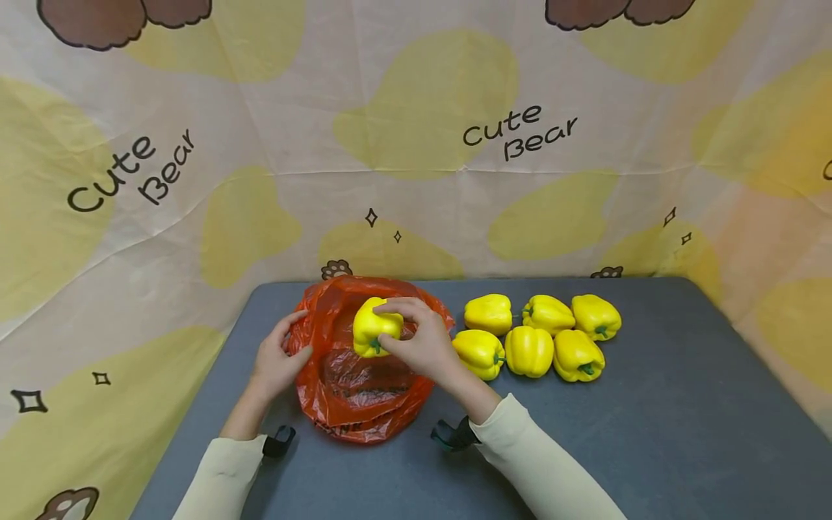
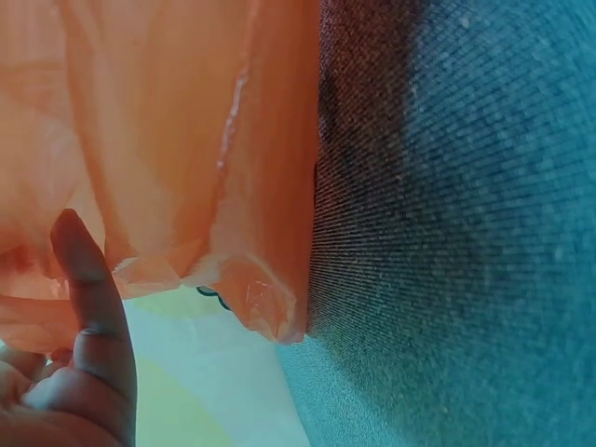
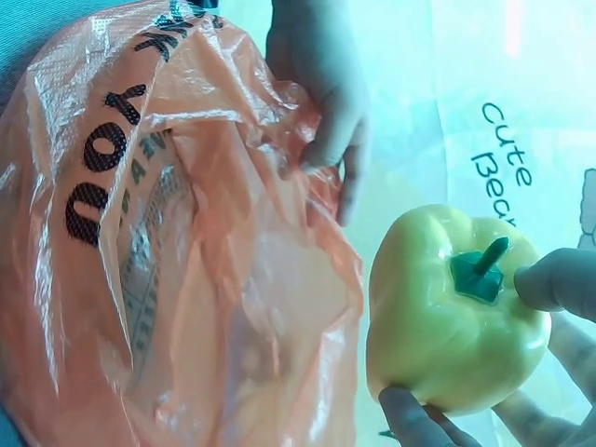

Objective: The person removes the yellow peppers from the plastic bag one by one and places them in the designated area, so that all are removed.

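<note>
A red plastic bag (image 1: 364, 412) stands with its mouth spread on the grey table. My left hand (image 1: 276, 365) is at the bag's left rim, its thumb and fingers around the edge; in the left wrist view one finger (image 2: 93, 317) lies against the bag's side. Over the opening, my right hand (image 1: 425, 343) grips a yellow bell pepper (image 1: 373, 328) between thumb and fingers. The right wrist view shows that pepper's green stem (image 3: 482, 270) facing the camera, beside the bag (image 3: 251, 307). Printed letters run along the bag's side.
Right of the bag, several more yellow bell peppers (image 1: 529, 352) lie in two rows on the grey table (image 1: 682, 433). A patterned cloth (image 1: 422, 108) hangs behind the table's back edge. Black wrist mounts (image 1: 455, 435) sit at both cuffs.
</note>
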